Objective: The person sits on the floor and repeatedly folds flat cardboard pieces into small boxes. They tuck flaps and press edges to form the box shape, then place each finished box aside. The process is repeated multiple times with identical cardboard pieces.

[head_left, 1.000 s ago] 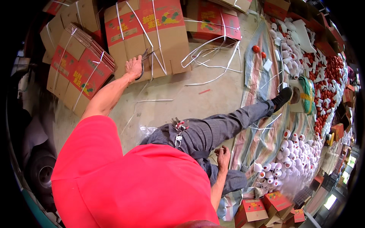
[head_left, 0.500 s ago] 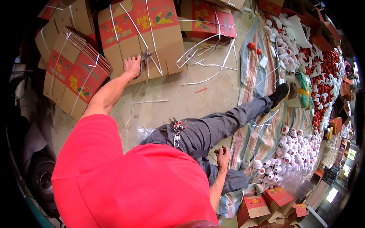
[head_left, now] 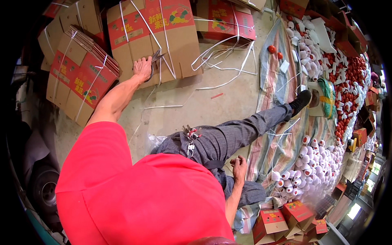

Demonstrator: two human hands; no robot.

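Observation:
My left hand is closed round a pair of scissors, reaching forward over a bundle of flattened cardboard boxes. The blades lie against the white plastic straps that cross the bundle's red and brown face. Whether a strap sits between the blades is too small to tell. My right hand hangs beside my bent leg, its fingers curled in; what they hold, if anything, is hidden.
More strapped boxes lean at the left, another bundle beyond. Loose strap tangles on the concrete floor. Right of it spreads a striped tarp with red fruit and net-wrapped fruit. Open cartons stand at lower right.
The scissors have shifted slightly forward along the bundle's face with my left hand. My right hand stays beside my leg. The whole view has moved a little.

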